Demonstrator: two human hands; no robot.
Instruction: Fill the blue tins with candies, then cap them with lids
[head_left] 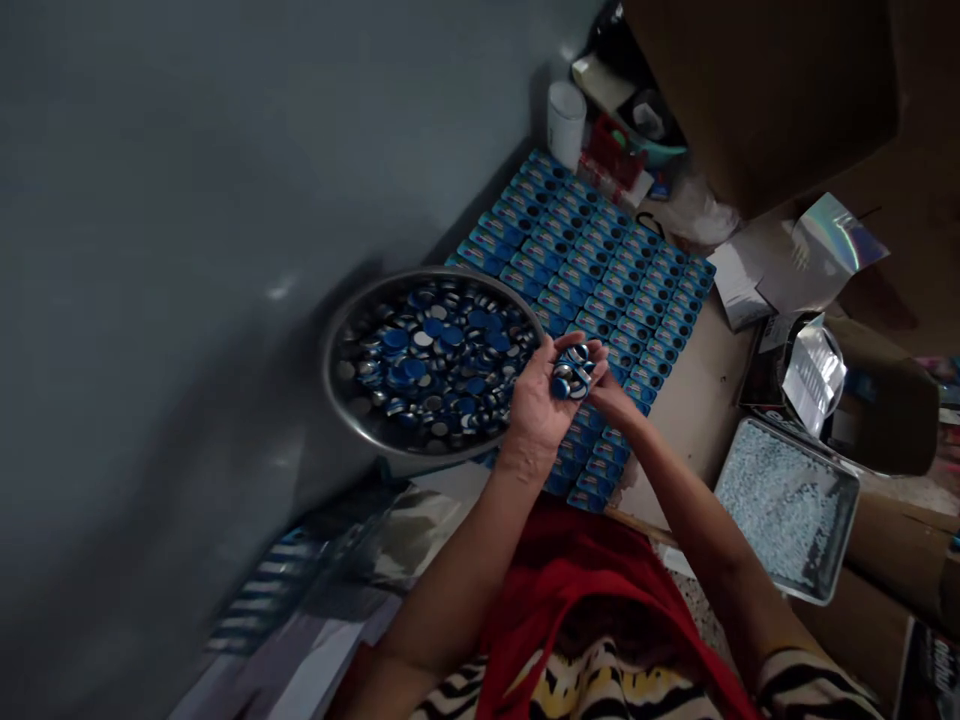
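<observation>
My left hand (pixel 538 398) is cupped palm up and holds a small heap of round blue-and-silver metal caps (pixel 571 372). My right hand (pixel 613 402) is beside it, at the left fingertips; its own fingers are mostly hidden, so its grip does not show. Just left of my hands, a wide steel bowl (pixel 330 375) holds many more of the same caps. Under and beyond my hands, rows of small blue packs (pixel 577 270), several with a dark round spot, cover much of the tabletop (pixel 701 385).
A metal tray of small pale pellets (pixel 780 505) stands at the right. Behind it are an open box (pixel 885 400) and shiny silver sheets (pixel 814 375). A white canister (pixel 566 122) stands at the back, near a large cardboard box (pixel 772 90). A grey wall (pixel 165 200) borders the left.
</observation>
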